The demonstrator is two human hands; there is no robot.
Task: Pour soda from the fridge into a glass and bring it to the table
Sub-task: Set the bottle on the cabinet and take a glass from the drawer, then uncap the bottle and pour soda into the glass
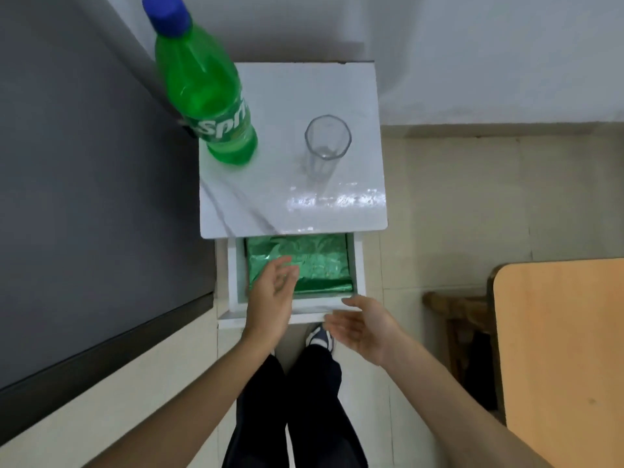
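White stand (pixel 337 211) bears capped green soda bottle (pixel 206 92), empty glass (pixel 327 140); both hands (pixel 270 298) (pixel 364 327) spread, empty.

White wall (pixel 472 45), beige tiled floor (pixel 439 197), white marble-top cabinet (pixel 354 211), wooden chair (pixel 452 309).
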